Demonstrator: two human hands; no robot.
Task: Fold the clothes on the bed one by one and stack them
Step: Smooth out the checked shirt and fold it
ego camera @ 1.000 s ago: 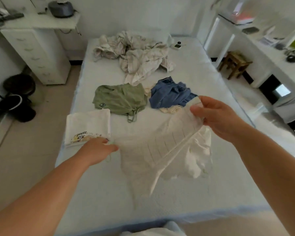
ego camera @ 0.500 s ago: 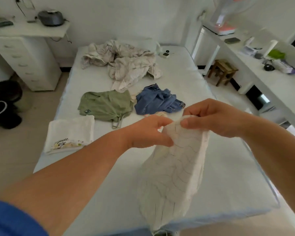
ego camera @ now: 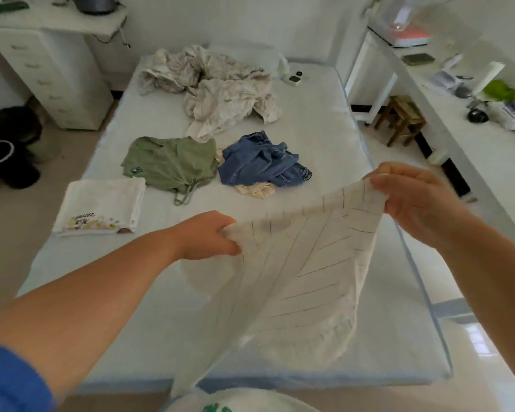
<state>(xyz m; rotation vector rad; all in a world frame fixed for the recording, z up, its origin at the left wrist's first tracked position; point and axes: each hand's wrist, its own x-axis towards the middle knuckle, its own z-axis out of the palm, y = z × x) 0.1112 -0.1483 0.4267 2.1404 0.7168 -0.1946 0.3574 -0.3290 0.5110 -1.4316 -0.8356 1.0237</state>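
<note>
White walls, a beige floor point(ego camera: 9, 245); a white drawer unit point(ego camera: 48, 75) left, a wooden stool point(ego camera: 402, 120) (small) under the right counter point(ego camera: 488, 150).

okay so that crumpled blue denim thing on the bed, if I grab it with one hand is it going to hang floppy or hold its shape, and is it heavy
The blue denim garment lies in thick, bunched folds, so it will probably droop but less limply than the thin striped cloth. It looks dense for its size, likely the heavier piece. A cream item peeks from beneath it and may drag along.

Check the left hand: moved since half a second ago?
Yes. The left hand has swung left, away from the right hand and toward the folded white shirt, spreading the striped white garment between them.
</note>
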